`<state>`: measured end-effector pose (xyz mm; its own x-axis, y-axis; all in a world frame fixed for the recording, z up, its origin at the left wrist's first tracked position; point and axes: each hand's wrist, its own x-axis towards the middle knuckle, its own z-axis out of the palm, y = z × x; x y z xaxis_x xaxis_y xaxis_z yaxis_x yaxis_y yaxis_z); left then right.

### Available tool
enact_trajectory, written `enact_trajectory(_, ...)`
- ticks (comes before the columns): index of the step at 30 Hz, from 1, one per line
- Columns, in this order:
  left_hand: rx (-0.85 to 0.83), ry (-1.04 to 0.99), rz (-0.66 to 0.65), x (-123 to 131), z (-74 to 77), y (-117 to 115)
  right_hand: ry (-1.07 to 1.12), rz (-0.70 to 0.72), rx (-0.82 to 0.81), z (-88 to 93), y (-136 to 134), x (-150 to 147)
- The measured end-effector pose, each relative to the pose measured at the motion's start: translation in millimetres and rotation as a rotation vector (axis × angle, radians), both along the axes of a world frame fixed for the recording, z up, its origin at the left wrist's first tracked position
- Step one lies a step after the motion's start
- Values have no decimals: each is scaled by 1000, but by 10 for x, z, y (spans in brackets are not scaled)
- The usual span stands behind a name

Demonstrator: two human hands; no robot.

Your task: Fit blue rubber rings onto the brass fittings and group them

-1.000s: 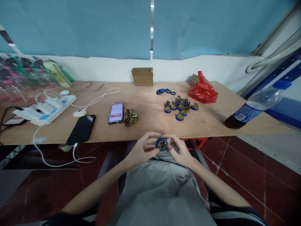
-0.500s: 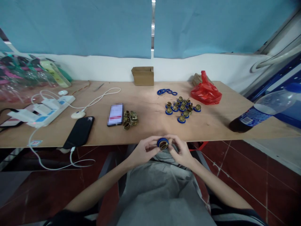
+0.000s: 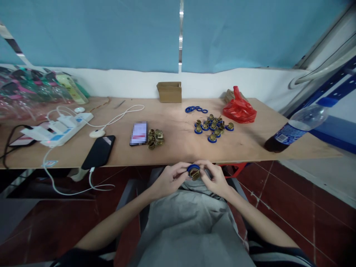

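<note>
Slipping looks like the main hazard. The brass piece [image 3: 195,174] and the blue ring [image 3: 193,168] around its top are small and smooth, and they are held only by fingertips, in the air above the grey-clothed lap [image 3: 189,222] and just short of the table's [image 3: 178,154] near edge. If either pinch loosens, or the ring is pressed unevenly, I judge the piece could spring free and drop onto the lap or roll onto the red floor. The ring could also sit crooked.

The left hand [image 3: 169,178] comes in from nine o'clock and the right hand [image 3: 216,180] from three o'clock. They meet fingertip to fingertip, both nearly closed, with thumbs and forefingers clamped on the ringed brass piece between them. Which finger bears on the ring and which on the metal is too small to tell.

From the hands, a heap of bare brass pieces [image 3: 155,138] lies at eleven o'clock beside a phone with a lit screen [image 3: 138,133]. A cluster of brass pieces wearing blue rings [image 3: 213,128] lies at one o'clock. Loose blue rings [image 3: 196,109] lie beyond it, with a red bag [image 3: 239,109] to their right. A tilted bottle [image 3: 294,128] stands out at two o'clock, and a black phone [image 3: 98,152] on a cable lies at ten o'clock.
</note>
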<state>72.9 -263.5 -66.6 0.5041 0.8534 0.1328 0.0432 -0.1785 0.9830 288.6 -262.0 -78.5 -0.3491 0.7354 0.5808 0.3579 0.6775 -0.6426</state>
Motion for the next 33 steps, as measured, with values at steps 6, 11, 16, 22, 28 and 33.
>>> enact_trajectory(6, 3, -14, -16, 3, 33, -91, -10, -24, 46, 56, -79, -12)
enact_trajectory(11, 48, -5, 55, 9, 53, -90, 6, -16, 47, 57, -98, -16)
enact_trajectory(16, 164, 38, 112, -28, -4, -33, -15, -20, 61, 26, -53, -20)
enact_trajectory(22, 226, 55, 164, -45, -94, 75, -43, 6, 97, 15, 39, -34)
enact_trajectory(28, 215, -17, 174, -20, -94, 172, -35, -11, 70, -46, 149, -32)
enact_trajectory(33, 188, -38, 174, 11, -127, 246, -34, -4, 46, -112, 216, -30)
